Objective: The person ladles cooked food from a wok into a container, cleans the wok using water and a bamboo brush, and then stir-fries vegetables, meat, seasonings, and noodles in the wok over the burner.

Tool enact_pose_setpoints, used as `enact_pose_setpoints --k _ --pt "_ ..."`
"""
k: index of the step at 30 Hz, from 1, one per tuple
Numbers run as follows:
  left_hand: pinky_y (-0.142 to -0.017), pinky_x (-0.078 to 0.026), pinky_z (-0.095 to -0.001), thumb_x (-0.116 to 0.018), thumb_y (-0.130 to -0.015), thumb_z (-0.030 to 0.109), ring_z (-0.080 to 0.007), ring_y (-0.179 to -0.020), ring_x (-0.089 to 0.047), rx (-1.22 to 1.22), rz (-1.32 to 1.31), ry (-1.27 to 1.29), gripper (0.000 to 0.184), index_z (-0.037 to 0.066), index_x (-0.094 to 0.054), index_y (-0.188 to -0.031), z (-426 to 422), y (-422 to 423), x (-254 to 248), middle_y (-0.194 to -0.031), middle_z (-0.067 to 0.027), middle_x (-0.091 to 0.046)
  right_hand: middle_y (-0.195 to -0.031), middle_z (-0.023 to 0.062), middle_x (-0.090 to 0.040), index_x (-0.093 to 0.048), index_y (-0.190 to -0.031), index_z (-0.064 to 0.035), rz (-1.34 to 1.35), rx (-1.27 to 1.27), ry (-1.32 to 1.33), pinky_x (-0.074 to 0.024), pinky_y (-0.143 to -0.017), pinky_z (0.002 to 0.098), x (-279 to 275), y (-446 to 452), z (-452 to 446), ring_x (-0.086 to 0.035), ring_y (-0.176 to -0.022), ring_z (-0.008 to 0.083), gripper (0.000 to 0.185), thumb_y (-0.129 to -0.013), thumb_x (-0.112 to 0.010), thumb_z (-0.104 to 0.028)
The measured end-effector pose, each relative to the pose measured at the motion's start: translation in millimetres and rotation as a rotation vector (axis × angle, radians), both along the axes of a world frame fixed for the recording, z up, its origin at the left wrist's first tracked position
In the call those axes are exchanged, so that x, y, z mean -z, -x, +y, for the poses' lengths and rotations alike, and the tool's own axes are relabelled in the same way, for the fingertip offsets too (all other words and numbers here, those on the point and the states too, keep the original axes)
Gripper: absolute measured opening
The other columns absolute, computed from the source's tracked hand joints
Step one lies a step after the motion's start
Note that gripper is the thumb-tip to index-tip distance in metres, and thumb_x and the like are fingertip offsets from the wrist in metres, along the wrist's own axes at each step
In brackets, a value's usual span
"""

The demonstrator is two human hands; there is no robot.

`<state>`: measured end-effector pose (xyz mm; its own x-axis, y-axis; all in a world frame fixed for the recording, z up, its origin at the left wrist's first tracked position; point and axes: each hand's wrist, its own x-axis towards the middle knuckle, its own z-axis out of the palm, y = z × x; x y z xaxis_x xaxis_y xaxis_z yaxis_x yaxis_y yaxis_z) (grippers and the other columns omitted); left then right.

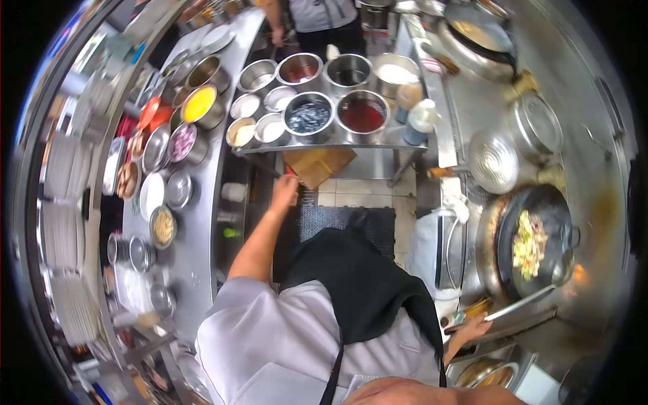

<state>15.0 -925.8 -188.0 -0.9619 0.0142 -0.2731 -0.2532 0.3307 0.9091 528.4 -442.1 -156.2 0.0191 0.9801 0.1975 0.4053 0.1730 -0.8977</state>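
Observation:
My right hand (pixel 474 329) is closed around the handle end of a long metal ladle (pixel 521 303). The ladle reaches to the rim of a dark wok (pixel 513 223), where its bowl end is hard to make out. In the wok lies a heap of chopped food (pixel 529 244), yellow, pale and green. My left hand (pixel 285 192) is out in front of me with its fingers curled in, just below the edge of the steel sauce stand (pixel 337 146). A brown board-like piece (pixel 317 169) is near its fingertips; whether they touch it I cannot tell.
Steel pots of dark sauce (pixel 309 115) and red sauce (pixel 362 113) crowd the stand, with squeeze bottles (pixel 421 116). Bowls of ingredients, including chopped onion (pixel 183 143), line the left counter (pixel 196 223). A perforated strainer (pixel 493 162) rests by the stove. A co-worker (pixel 324 17) stands beyond.

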Motion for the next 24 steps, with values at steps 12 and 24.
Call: enact_pose_setpoints --k 12,24 --pt "-0.067 -0.050 -0.0349 -0.070 -0.080 0.025 -0.0233 -0.068 -0.063 -0.259 0.527 0.252 0.044 -0.007 -0.060 -0.109 -70.2 177.7 -55.1 -0.078 -0.0146 -0.067 -0.059 0.0001 -0.043 -0.049 -0.083 -0.0050 0.141 -0.076 0.044 -0.0348 -0.041 0.0237 -72.1 67.2 29.1 -0.041 -0.045 0.0087 0.018 -0.092 -0.057 -0.018" --pt "-0.073 -0.049 -0.0458 -0.058 -0.086 0.018 -0.0400 -0.077 -0.062 0.006 0.686 0.320 0.020 0.001 -0.068 -0.082 -56.8 286.5 -61.7 -0.077 -0.0219 -0.064 -0.059 0.0009 -0.045 -0.046 -0.083 -0.0071 0.091 0.041 0.284 -0.0359 -0.036 0.0250 -99.0 143.3 -40.0 -0.043 -0.042 0.0105 0.015 -0.092 -0.055 -0.015"
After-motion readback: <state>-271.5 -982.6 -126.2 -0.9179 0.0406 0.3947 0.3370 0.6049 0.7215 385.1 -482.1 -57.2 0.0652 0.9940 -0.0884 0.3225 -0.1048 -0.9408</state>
